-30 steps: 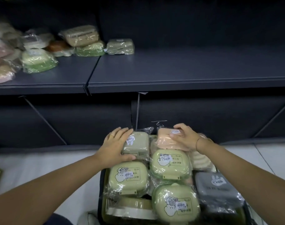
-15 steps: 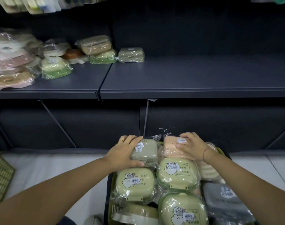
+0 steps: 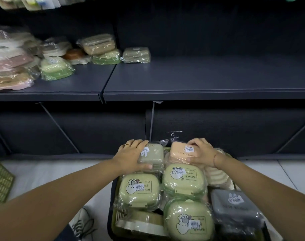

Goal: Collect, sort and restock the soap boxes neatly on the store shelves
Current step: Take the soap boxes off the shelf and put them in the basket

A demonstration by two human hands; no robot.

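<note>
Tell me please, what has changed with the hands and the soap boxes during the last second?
Very little. The left hand stays closed on the olive box and the right hand on the peach box; neither box is lifted. Only the view tilted up. The basket boxes and the shelf stock are unchanged.

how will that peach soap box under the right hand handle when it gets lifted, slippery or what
The peach soap box is wrapped in glossy, loose film, so it is probably a bit slippery. Its flat, squarish shell looks rigid, unlikely to roll. The right hand spans it alone, suggesting it is light.
</note>
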